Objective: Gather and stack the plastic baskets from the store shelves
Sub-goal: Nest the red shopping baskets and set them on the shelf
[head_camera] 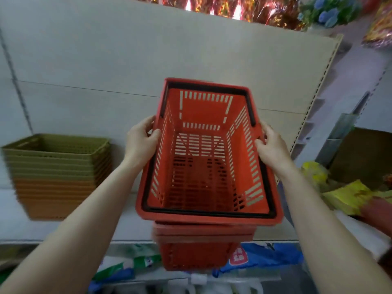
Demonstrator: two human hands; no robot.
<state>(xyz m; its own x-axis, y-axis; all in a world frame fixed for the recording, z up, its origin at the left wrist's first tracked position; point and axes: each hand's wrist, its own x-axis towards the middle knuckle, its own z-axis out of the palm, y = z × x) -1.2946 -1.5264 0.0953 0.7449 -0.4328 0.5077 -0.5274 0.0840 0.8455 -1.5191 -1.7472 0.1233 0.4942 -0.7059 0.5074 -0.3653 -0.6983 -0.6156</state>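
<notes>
A stack of red slotted shopping baskets (203,183) with black handles folded along the rim fills the middle of the view, in front of the white shelf (131,221). My left hand (142,141) grips the top basket's left rim, and my right hand (271,145) grips its right rim. More red baskets are nested beneath the top one; their number is unclear. On the shelf at the left stands a stack of small woven baskets (57,175), olive on top and orange below.
The shelf's pale back panel (148,60) rises behind the baskets. A cardboard box (364,158) and yellow packets (347,198) lie at the right. Blue and green packaged goods (265,257) fill the lower shelf. Shiny foil decorations (233,9) and artificial flowers (331,11) sit above.
</notes>
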